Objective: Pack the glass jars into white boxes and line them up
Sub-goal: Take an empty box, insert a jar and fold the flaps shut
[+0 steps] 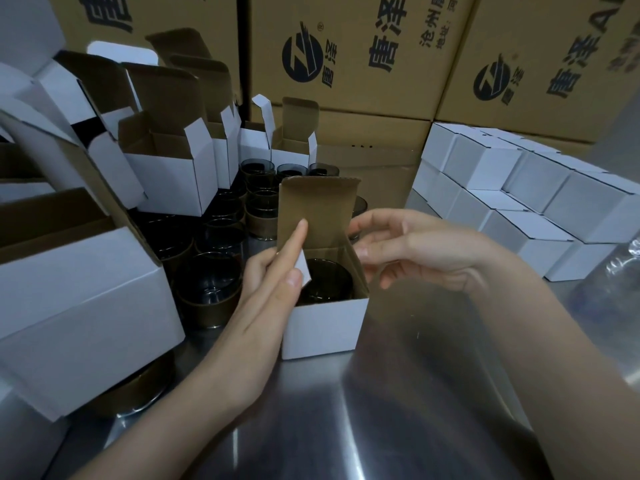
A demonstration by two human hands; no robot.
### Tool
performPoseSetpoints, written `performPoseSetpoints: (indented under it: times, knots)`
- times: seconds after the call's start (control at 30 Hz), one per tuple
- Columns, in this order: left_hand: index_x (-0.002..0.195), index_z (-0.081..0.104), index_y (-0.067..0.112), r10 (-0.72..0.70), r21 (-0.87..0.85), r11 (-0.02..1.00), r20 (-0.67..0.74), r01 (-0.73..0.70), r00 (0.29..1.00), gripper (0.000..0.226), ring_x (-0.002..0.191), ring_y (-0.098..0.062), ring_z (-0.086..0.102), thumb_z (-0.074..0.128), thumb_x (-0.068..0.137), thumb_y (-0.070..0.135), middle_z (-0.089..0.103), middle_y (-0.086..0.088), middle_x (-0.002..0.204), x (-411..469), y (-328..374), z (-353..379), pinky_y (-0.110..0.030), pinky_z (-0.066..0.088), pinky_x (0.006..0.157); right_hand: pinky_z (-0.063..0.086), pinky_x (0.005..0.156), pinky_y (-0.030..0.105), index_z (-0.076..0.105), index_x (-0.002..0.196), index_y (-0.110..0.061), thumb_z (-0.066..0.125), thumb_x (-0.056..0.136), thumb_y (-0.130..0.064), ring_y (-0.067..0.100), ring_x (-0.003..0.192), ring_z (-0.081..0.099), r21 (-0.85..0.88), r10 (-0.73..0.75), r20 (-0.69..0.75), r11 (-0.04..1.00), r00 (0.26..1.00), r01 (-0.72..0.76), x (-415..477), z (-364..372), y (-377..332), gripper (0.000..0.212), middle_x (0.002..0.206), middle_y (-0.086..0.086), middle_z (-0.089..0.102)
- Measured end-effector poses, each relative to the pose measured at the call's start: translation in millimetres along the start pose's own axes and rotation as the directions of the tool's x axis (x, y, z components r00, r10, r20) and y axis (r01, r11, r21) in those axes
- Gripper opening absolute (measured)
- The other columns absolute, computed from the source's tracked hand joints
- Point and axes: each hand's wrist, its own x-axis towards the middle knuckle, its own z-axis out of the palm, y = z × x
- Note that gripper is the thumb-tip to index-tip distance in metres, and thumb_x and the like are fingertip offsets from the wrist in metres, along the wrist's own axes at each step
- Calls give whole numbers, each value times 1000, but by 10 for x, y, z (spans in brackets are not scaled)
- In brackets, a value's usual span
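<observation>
Steel table: closed boxes stacked at right edge, jars at left. Open box holds a jar; left hand presses its flap straight-fingered, right hand fingers apart.

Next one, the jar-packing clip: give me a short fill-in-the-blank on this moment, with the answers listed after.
1. The open white box between the hands holds one dark glass ____.
2. The left hand presses straight fingers on that box's ____ side flap.
3. The closed white boxes are stacked on the person's ____.
4. The printed cartons at the back are ____ in colour.

Answers: jar; left; right; brown.
</observation>
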Motion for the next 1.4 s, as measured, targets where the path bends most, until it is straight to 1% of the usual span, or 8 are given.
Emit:
performPoseSetpoints:
  times: [0.13,0.23,0.33,0.57,0.83,1.03,1.23,1.4]
  knots:
    - [126,44,65,64,-104,993,45,-59,997,40,117,24,36,48,97,37,39,32,126,-167,-74,-45,2,28,92,50,56,26,60,116,-12,75,70,-15,20,72,63,13,18,1,1000,1000,-18,30,15,22,48,88,6,70]
    - [120,43,65,115,-173,979,39,-106,993,49,114,14,50,51,83,34,50,30,123,-166,-130,-77,-9,43,88,50,56,25,62,112,-13,71,82,-6,19,71,62,-7,0,8,1000,1000,0,40,32,28,32,86,3,71]
    - [117,36,56,136,-254,958,0,-132,991,53,105,9,59,55,82,22,60,28,110,-136,-142,-57,-8,48,78,49,56,24,63,110,-14,69,85,-4,16,66,61,-25,-8,8,1000,1000,8,46,53,30,28,81,-1,70]
    - [134,17,54,108,-293,949,-31,-112,994,77,104,9,60,63,86,15,59,10,119,-134,-117,-44,-4,46,77,46,55,24,67,97,-21,64,88,-1,13,62,56,-68,-65,17,995,998,66,65,106,59,22,67,-11,61]
    - [120,42,43,123,-340,932,-24,-124,992,52,104,1,63,57,77,18,62,6,117,-135,-132,-52,-13,50,79,48,55,24,76,78,-30,66,85,2,13,61,57,-105,-113,13,988,993,114,91,92,67,34,69,-6,61]
    - [110,49,28,135,-332,934,-8,-130,991,35,93,7,63,63,79,18,65,22,100,-75,-263,-60,-11,50,71,51,59,23,77,102,-31,66,91,-11,17,80,61,-229,-111,27,967,993,114,58,59,25,25,100,-1,74]
    - [107,47,23,145,-307,941,-21,-144,989,48,95,3,65,69,67,38,67,24,99,-31,-319,-56,-14,52,74,56,68,28,74,107,-39,62,95,-13,27,94,68,-298,-98,79,947,992,117,14,15,23,31,104,-6,74]
    - [107,46,23,140,-326,937,18,-127,990,50,93,7,62,68,65,39,66,25,97,-81,-274,-67,-10,50,73,56,65,29,74,108,-39,46,98,-10,13,77,66,-301,-48,95,951,994,75,-13,6,3,41,96,-16,74]
